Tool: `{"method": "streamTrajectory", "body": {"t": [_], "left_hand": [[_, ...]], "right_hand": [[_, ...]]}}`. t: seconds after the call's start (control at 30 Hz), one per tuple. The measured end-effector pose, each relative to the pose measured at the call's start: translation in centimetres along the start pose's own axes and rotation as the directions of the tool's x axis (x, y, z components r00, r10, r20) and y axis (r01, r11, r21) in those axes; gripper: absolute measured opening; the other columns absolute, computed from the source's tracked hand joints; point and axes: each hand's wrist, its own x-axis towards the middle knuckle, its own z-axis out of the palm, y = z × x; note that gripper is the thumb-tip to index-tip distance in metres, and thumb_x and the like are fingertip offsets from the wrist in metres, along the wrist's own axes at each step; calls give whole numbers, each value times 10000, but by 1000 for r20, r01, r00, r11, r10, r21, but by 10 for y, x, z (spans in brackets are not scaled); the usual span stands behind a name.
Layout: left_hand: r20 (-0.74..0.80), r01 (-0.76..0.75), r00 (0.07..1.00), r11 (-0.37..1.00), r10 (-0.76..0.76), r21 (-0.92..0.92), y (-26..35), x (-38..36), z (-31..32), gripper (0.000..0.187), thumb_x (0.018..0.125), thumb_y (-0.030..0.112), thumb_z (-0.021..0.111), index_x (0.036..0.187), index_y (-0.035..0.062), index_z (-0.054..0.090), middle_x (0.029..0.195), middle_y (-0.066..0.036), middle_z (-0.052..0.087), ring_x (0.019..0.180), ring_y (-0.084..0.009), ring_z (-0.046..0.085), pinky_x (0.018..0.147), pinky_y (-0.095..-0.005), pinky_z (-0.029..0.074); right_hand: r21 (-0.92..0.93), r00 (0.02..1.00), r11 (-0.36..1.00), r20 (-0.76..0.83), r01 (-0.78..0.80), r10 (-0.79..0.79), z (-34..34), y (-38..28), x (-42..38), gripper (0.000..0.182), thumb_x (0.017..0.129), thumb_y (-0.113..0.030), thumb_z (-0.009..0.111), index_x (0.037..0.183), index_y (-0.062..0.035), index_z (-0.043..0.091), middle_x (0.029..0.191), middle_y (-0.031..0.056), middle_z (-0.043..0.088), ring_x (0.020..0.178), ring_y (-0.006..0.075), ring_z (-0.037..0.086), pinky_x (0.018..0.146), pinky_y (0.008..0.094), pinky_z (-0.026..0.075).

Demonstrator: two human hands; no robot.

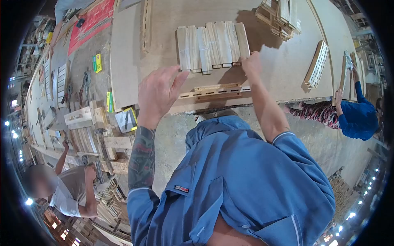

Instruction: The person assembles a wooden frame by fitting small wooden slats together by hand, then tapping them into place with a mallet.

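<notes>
A row of narrow wooden strips (209,46) lies side by side on the workbench, their near ends uneven. At the row's lower left corner is my left hand (158,91), its thumb and fingers apart; whether the fingertips touch the wood is hard to tell. My right hand (251,65) is closed at the lower right corner, on the near end of the outermost wooden strip (242,40). Closer to me, slotted wooden rails (215,93) lie crosswise near the bench's edge.
A pile of wooden pieces (280,18) sits at the far right. Another slotted rail (316,64) lies beyond it, and one (146,24) at the left. A co-worker (359,112) stands at right, another (72,184) at lower left. Left bench (98,39) holds tools and yellow-green boxes.
</notes>
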Motion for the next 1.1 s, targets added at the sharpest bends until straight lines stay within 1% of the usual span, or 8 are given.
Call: {"method": "streamTrajectory", "body": {"t": [0.13,0.23,0.57,0.7,0.77,0.87,1.03,1.1], "left_hand": [[-64,-26,998,999,24,-20,-2,2,-6,422,998,427,555,1111,55,718,1029,-142,720,931,-303,692,807,-369,527],[-166,-8,985,964,-38,-267,0,11,-10,465,1012,457,528,1135,50,719,984,-133,729,903,-240,695,811,-340,524],[27,216,973,871,-227,-441,-18,8,5,565,1040,510,446,1158,27,715,918,-128,711,855,-188,662,796,-312,518],[13,221,969,838,-248,-499,-16,7,2,577,1038,520,443,1163,26,712,920,-126,707,839,-187,651,785,-318,518],[9,221,967,824,-253,-522,-15,4,0,584,1035,530,443,1165,27,711,926,-125,706,838,-192,650,783,-322,517],[67,231,969,786,-236,-573,-11,1,-6,599,1025,552,447,1164,33,712,929,-104,704,839,-188,642,783,-328,516],[38,37,999,933,-25,-357,-6,2,-3,566,972,557,530,1162,51,699,1019,-136,704,890,-283,681,720,-374,514],[95,30,995,967,-6,-253,1,2,-3,523,966,528,541,1145,63,700,1003,-137,697,876,-312,670,715,-387,508]], "right_hand": [[751,992,660,67,22,-110,-16,3,1,374,908,-307,701,1102,9,651,1005,91,700,923,149,649,767,309,502],[896,894,425,82,127,-440,0,-16,-64,291,934,-234,677,1107,0,667,1023,68,707,945,149,651,784,317,517],[675,418,553,376,488,-827,31,-66,-160,305,846,-180,760,1098,-15,710,1011,150,742,906,289,710,790,383,551],[769,354,472,337,432,-873,65,-55,-154,315,841,-189,741,1131,-78,694,932,155,728,890,336,690,792,430,520],[414,292,395,291,820,-911,36,-67,-167,315,832,-174,719,1142,-150,667,812,132,682,830,339,659,802,458,464],[269,247,344,338,899,-908,23,-71,-172,360,794,-105,696,1141,-188,651,750,84,640,794,297,647,811,451,432],[375,273,389,326,842,-905,49,-66,-175,414,696,-52,699,1082,-199,666,756,52,644,788,276,632,797,436,423],[411,292,285,47,866,-955,50,-69,-179,349,703,-62,693,1024,-199,674,761,47,651,751,273,622,778,432,418]]}}
